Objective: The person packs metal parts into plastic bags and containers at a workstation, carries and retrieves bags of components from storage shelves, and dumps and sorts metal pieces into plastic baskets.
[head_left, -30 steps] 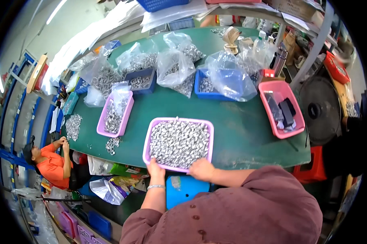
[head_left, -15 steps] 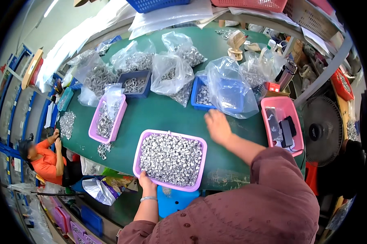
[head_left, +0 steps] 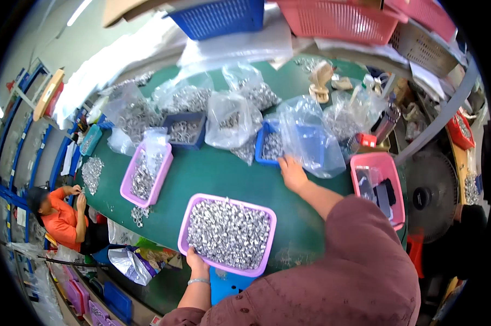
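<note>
A light-purple plastic basin [head_left: 272, 231] full of small silvery metal parts [head_left: 229, 233] rests at the near edge of the green table. My left hand [head_left: 196, 263] grips its near left rim, thumb on top. Farther off and to the right, my right hand [head_left: 294, 175] has its fingers closed over the near rim of a blue plastic tray [head_left: 267, 162]. Flat-looking metal pieces [head_left: 272, 145] lie in the tray's left part. A clear plastic bag [head_left: 308, 138] covers much of its right part.
Bags of metal parts [head_left: 232, 119] line the back of the green table [head_left: 213, 176]. A purple bin [head_left: 168, 168] stands left, a pink bin [head_left: 400, 201] right, near a black fan [head_left: 427, 195]. A person in orange [head_left: 66, 223] sits far left. Baskets [head_left: 221, 19] hang overhead.
My right hand has reached a little farther forward, onto the blue tray's near rim. My left hand stays on the purple basin. The whole view has tilted up slightly.
</note>
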A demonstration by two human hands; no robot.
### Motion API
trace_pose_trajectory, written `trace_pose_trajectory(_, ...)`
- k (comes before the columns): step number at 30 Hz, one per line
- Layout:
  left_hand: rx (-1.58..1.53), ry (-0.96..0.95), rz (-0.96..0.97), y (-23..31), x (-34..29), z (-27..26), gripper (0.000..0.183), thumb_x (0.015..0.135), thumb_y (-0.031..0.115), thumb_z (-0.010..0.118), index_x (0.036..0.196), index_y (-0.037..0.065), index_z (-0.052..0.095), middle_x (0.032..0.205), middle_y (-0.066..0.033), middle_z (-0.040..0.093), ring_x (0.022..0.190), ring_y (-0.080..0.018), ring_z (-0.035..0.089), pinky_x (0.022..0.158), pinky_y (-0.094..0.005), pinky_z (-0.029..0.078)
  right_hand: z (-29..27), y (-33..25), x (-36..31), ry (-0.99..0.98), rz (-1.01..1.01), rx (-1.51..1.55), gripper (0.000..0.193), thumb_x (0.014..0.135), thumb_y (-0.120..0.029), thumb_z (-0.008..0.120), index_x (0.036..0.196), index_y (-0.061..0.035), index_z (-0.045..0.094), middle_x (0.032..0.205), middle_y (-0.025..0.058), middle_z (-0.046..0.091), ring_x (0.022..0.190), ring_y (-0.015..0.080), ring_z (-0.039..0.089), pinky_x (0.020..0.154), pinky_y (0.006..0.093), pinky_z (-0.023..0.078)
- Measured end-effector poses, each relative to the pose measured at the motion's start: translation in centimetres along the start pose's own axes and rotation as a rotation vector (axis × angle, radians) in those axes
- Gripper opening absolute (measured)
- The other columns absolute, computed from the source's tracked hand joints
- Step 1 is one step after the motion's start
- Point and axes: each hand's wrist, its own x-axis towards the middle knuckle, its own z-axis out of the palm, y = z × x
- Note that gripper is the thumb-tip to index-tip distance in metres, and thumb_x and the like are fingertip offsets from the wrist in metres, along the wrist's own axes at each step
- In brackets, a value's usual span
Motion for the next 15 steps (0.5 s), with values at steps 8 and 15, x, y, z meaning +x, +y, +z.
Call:
trace_pose_trajectory(8,-0.077,-0.13,-0.004,0.2,0.6,-2.5,0.04,0.078,0.018,0.039,0.111,-0.003,0.044,0.113,-0.0176,0.048,0.102,-0.032,0.047,0.091,-0.0456,0.034,-7.3,-17.5,-12.3,-0.595,-0.638,0.583,0.026,0.071,-0.031,0.053,0.067,-0.0052,0.053,0.063,0.0092,0.051,0.067,0.0273,0.054,0.059,0.0399,0.041)
trace_pose_trajectory(15,-0.109,-0.109,0.039,0.4,1.5,-2.9,0.041,0.066,0.002,0.043,0.106,-0.003,0.045,0.103,-0.0159,0.051,0.093,-0.0324,0.051,0.084,-0.0479,0.04,-5.4,-21.2,-15.4,-0.637,-0.719,0.197,0.022,0.068,-0.031,0.054,0.072,-0.0091,0.054,0.067,0.0054,0.054,0.067,0.0202,0.055,0.059,0.0329,0.039)
